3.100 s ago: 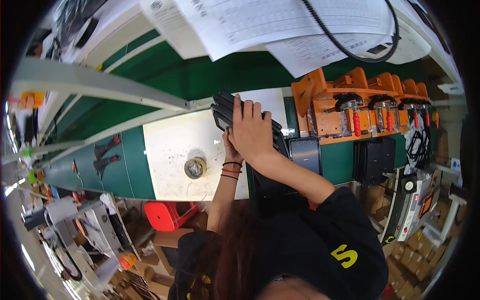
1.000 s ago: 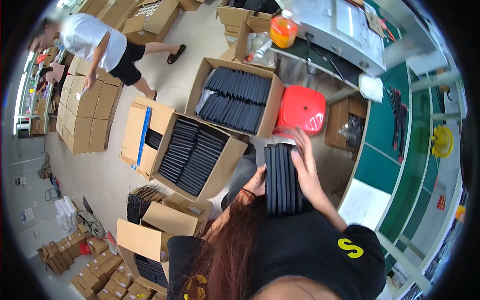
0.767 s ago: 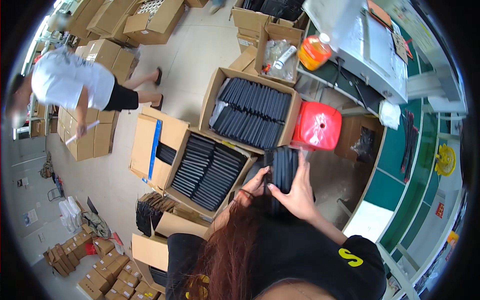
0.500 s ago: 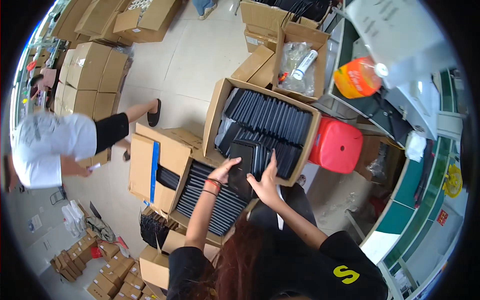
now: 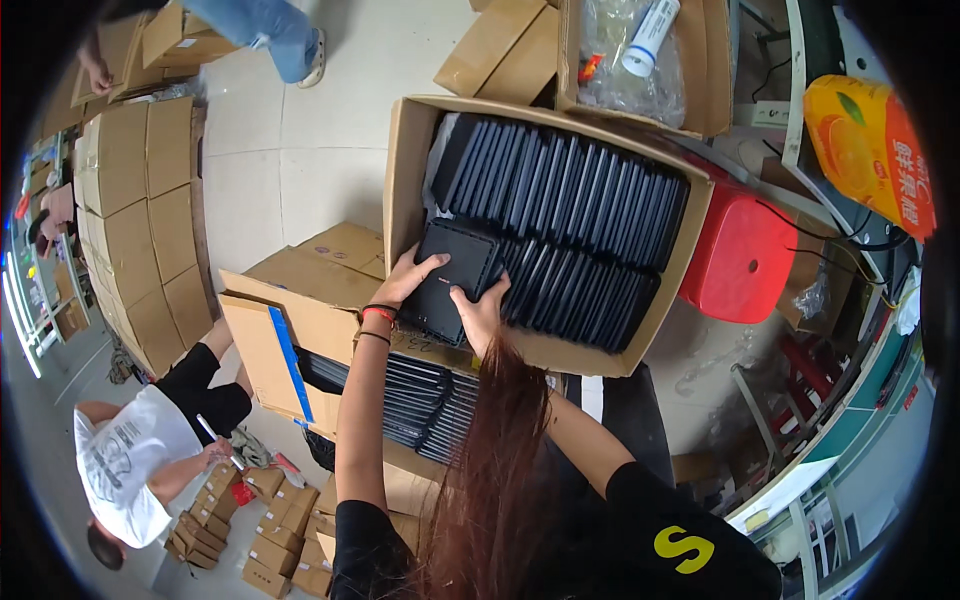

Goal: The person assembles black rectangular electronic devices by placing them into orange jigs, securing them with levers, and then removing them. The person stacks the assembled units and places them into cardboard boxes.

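Observation:
My left hand (image 5: 408, 277) and my right hand (image 5: 483, 312) hold a small stack of flat black rectangular cases (image 5: 452, 262) from its two sides, thumbs on top. The stack lies tilted at the near left corner of a large open cardboard box (image 5: 650, 352). Inside that box, two rows of similar black cases (image 5: 575, 190) stand on edge, packed tightly. Whether the stack rests on the box bottom or on other cases, I cannot tell. Below my left forearm, a second open box (image 5: 262, 345) holds more thin black cases (image 5: 415, 400) in rows. My hair hangs across part of it.
A red stool (image 5: 742, 255) stands right of the large box. Beyond it sits a carton (image 5: 705, 80) with plastic wrap and a white tube (image 5: 650, 38). Stacked cartons (image 5: 125, 220) line the left. One person in white (image 5: 135, 455) and another in jeans (image 5: 270, 35) are nearby.
My hands and the stack have shifted left to the box's near left corner. My view has swung closer to the box. The person in white has moved, and one in jeans shows more fully.

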`<state>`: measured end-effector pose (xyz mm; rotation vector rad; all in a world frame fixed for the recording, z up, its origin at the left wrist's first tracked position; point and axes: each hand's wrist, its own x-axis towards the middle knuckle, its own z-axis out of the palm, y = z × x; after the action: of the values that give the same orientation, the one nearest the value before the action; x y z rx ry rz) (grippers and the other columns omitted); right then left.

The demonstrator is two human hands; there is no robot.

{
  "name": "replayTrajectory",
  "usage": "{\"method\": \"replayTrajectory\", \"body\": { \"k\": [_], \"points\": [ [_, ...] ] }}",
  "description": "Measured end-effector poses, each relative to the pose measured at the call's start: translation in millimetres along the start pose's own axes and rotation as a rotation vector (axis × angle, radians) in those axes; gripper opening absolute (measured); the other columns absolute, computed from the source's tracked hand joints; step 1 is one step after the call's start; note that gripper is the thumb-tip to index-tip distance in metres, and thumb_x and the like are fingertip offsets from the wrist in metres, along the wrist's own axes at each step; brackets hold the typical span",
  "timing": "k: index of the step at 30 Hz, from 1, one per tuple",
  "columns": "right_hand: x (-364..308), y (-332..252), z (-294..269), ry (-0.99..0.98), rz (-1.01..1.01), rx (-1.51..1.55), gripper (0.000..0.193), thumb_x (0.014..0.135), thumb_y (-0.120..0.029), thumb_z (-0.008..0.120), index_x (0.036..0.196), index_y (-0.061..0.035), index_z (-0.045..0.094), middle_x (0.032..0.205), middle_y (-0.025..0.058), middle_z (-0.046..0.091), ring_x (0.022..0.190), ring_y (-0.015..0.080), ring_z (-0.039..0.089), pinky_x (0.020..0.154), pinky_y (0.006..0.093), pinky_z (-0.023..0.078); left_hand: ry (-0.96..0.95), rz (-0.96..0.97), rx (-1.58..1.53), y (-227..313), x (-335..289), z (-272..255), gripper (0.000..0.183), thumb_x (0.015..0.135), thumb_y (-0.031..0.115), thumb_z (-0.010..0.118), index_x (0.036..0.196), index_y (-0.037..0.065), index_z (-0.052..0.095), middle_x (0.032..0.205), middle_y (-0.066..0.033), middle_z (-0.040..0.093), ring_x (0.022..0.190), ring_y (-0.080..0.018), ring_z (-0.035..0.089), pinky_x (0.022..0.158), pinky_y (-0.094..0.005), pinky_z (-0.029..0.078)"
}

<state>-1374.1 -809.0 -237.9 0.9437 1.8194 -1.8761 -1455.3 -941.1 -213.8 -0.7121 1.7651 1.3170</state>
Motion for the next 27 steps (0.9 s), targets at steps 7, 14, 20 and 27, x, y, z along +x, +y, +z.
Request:
{"method": "replayTrajectory", "body": {
  "k": [7,14,20,27],
  "points": [
    [1.7,-6.5,36.9,0.134,-0.172,-0.302,0.087,0.077,-0.024,0.065,0.127,0.0243,0.013,0.12,0.0342,0.028,0.113,0.0434,0.032,0.101,0.0472,0.024,0.596,0.562,0.608,-25.4,-16.0,29.5,0.045,0.094,0.017,0.041,0.13,-0.01,0.038,0.133,-0.0265,0.042,0.124,-0.0399,0.039,0.105,-0.0402,0.03],
    [2.9,-37.0,30.3,0.016,0.044,-0.457,0.088,0.082,-0.038,0.062,0.138,0.0108,0.014,0.132,0.0323,0.022,0.116,0.0439,0.03,0.099,0.049,0.026,0.613,0.563,0.581,-35.9,-60.4,55.9,0.047,0.093,0.015,0.041,0.135,-0.006,0.034,0.138,-0.0231,0.038,0.128,-0.0366,0.035,0.106,-0.0403,0.029],
    [2.1,-43.5,10.2,-0.132,-0.517,-0.5,0.055,0.088,-0.019,0.053,0.137,-0.0046,0.033,0.132,0.0264,0.031,0.118,0.0441,0.033,0.1,0.0499,0.031,0.561,0.584,1.026,-43.2,-63.1,50.6,0.047,0.091,0.013,0.042,0.135,0.0,0.036,0.134,-0.0215,0.042,0.124,-0.0361,0.041,0.101,-0.0415,0.036],
    [37.2,-44.5,-0.7,-0.251,-0.723,-0.666,0.063,0.086,-0.021,0.056,0.14,-0.0057,0.028,0.144,0.0169,0.026,0.13,0.04,0.028,0.105,0.0473,0.028,0.504,0.325,0.617,-33.8,-62.1,45.4,0.042,0.095,0.015,0.041,0.134,-0.001,0.038,0.124,-0.0245,0.049,0.113,-0.0409,0.048,0.094,-0.0428,0.041]
  ]
}}
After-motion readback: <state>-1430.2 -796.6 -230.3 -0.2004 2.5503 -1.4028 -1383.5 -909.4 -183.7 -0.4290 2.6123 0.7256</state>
